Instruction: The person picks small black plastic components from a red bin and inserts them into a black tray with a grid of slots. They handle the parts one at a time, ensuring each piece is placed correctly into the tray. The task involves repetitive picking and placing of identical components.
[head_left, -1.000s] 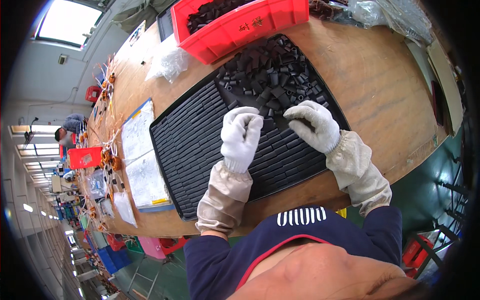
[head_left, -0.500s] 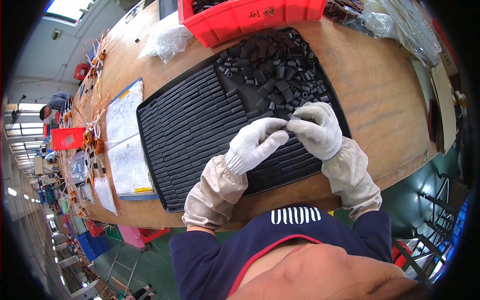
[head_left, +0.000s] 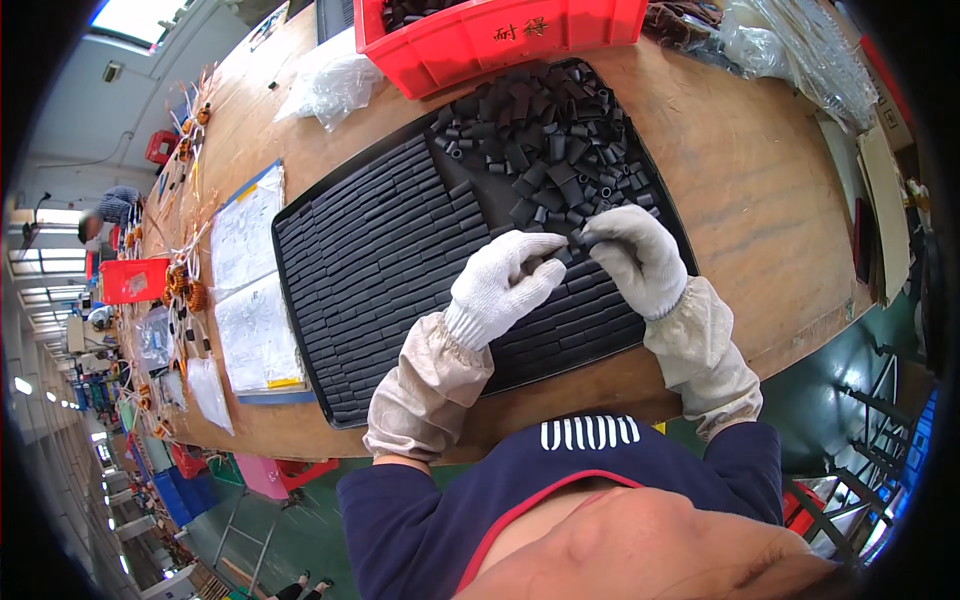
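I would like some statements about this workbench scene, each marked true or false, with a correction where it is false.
1. Both hands wear white knit gloves. True: the left hand and the right hand are gloved.
2. The black tray lies on a metal table. False: it lies on a wooden bench.
3. Loose black pieces are heaped at the tray's far right part. True.
4. The red bin stands between the person and the tray. False: it stands beyond the tray's far edge.
5. The hands are far apart. False: their fingertips meet around a small black piece over the tray.
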